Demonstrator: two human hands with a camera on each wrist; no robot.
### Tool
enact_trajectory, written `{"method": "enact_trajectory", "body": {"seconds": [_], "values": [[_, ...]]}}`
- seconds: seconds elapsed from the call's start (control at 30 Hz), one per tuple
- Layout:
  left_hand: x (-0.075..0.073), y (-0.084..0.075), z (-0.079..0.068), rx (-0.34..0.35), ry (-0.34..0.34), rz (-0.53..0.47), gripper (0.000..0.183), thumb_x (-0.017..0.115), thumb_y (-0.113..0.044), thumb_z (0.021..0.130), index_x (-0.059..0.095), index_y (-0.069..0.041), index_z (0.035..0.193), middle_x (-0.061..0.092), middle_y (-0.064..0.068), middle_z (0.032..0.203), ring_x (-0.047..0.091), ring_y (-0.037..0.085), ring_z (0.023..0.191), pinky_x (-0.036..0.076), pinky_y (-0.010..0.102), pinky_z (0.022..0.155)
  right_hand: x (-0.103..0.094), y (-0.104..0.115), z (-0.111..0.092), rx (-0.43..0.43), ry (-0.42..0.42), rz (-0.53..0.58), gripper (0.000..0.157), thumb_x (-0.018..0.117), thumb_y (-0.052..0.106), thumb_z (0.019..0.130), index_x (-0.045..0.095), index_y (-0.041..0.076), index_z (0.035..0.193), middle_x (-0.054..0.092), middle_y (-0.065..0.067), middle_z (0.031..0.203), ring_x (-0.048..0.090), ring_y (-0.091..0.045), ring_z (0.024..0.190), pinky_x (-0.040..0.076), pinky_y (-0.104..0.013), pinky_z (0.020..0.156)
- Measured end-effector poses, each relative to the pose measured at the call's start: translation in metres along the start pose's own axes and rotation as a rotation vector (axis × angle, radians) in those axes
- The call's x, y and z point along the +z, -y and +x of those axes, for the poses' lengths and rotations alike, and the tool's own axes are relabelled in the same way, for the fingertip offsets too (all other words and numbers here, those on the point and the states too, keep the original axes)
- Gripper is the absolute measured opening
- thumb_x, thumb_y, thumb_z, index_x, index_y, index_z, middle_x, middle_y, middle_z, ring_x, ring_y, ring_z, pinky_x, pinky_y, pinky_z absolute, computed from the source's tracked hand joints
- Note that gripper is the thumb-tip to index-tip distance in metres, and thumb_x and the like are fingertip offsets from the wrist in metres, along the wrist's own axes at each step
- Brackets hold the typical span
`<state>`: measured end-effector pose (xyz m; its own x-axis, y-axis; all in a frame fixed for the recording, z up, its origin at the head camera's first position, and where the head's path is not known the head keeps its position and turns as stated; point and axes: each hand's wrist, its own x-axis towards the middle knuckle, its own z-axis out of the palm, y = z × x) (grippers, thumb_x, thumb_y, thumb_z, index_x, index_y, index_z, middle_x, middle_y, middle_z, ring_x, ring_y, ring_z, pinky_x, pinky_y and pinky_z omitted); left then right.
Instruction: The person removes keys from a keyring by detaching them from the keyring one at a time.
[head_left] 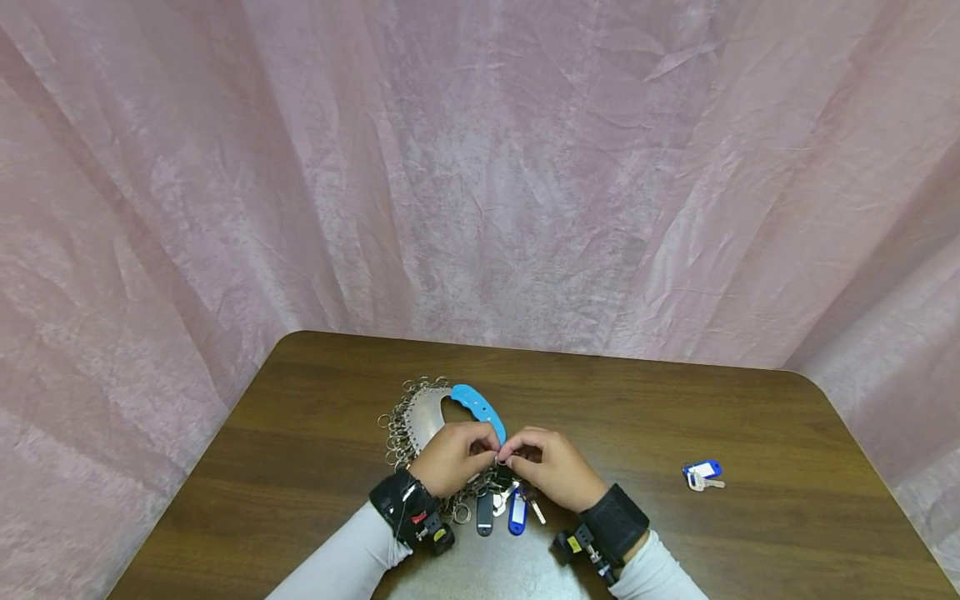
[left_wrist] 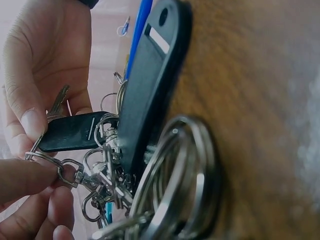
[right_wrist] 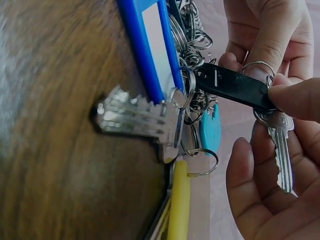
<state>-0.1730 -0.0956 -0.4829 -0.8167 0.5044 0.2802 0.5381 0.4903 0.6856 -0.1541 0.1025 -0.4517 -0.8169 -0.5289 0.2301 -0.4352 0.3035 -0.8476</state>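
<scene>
My left hand (head_left: pixel 452 458) pinches a split ring (left_wrist: pixel 44 159) linked to a small metal swivel clasp (left_wrist: pixel 79 175). Facing it, my right hand (head_left: pixel 557 468) pinches a silver key (right_wrist: pixel 282 150) by its head, beside the end of a black key tag (right_wrist: pixel 235 87). The fingertips of both hands nearly meet over the near end of a curved metal key holder (head_left: pixel 425 417) with a blue grip (head_left: pixel 478 406). Many rings hang along its rim. Below the hands lie another black tag (head_left: pixel 485 514), a blue tag (head_left: pixel 517 512) and loose-hanging keys (head_left: pixel 537 511).
A separate blue tag (head_left: pixel 702 468) with a silver key (head_left: pixel 705 482) lies on the right of the brown wooden table (head_left: pixel 600 400). A yellow tag (right_wrist: pixel 179 200) hangs near my right hand. Pink curtains (head_left: pixel 510 167) surround the table's back and sides.
</scene>
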Motion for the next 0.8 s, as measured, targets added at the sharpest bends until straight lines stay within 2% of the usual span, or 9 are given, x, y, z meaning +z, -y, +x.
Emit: {"method": "enact_trajectory", "body": {"seconds": [0.2, 0.4, 0.47, 0.7, 0.8], "values": [[0.000, 0.000, 0.000, 0.006, 0.000, 0.004, 0.016, 0.069, -0.005, 0.082, 0.061, -0.019, 0.081, 0.059, -0.012, 0.077, 0.054, 0.003, 0.070, 0.047, 0.021, 0.063, 0.006, -0.030, 0.001, 0.031, -0.019, -0.006, 0.015, 0.066, 0.000, 0.086, 0.067, 0.013, 0.093, 0.063, 0.003, 0.092, 0.058, -0.014, 0.080, 0.050, -0.030, 0.068], [0.000, -0.001, 0.000, -0.006, 0.001, -0.021, 0.016, 0.068, -0.004, 0.082, 0.062, -0.018, 0.082, 0.060, -0.009, 0.079, 0.055, 0.004, 0.071, 0.048, 0.021, 0.063, 0.006, -0.038, 0.000, 0.028, -0.013, 0.023, 0.014, 0.065, 0.004, 0.087, 0.066, 0.016, 0.093, 0.063, 0.005, 0.091, 0.058, -0.012, 0.079, 0.050, -0.029, 0.067], [0.000, -0.001, 0.000, -0.016, -0.003, -0.036, 0.016, 0.068, -0.003, 0.082, 0.062, -0.018, 0.083, 0.060, -0.007, 0.080, 0.055, 0.004, 0.072, 0.048, 0.021, 0.064, 0.006, -0.037, 0.000, 0.012, -0.012, 0.024, 0.013, 0.065, 0.004, 0.088, 0.066, 0.016, 0.094, 0.063, 0.003, 0.091, 0.057, -0.012, 0.077, 0.049, -0.027, 0.065], [0.001, -0.002, 0.001, -0.034, -0.024, -0.058, 0.014, 0.066, -0.003, 0.083, 0.064, -0.016, 0.088, 0.061, -0.004, 0.083, 0.055, 0.005, 0.072, 0.049, 0.022, 0.064, -0.001, 0.004, 0.000, 0.034, 0.005, 0.055, 0.011, 0.061, -0.007, 0.087, 0.064, 0.001, 0.094, 0.063, -0.012, 0.092, 0.056, -0.022, 0.077, 0.048, -0.030, 0.065], [0.001, -0.002, 0.001, -0.037, -0.023, -0.064, 0.014, 0.066, -0.003, 0.084, 0.064, -0.017, 0.088, 0.061, -0.006, 0.083, 0.056, 0.005, 0.072, 0.049, 0.022, 0.064, -0.002, 0.005, -0.001, 0.025, 0.008, 0.063, 0.012, 0.061, -0.007, 0.087, 0.064, 0.001, 0.095, 0.063, -0.012, 0.093, 0.057, -0.022, 0.079, 0.048, -0.031, 0.067]]}}
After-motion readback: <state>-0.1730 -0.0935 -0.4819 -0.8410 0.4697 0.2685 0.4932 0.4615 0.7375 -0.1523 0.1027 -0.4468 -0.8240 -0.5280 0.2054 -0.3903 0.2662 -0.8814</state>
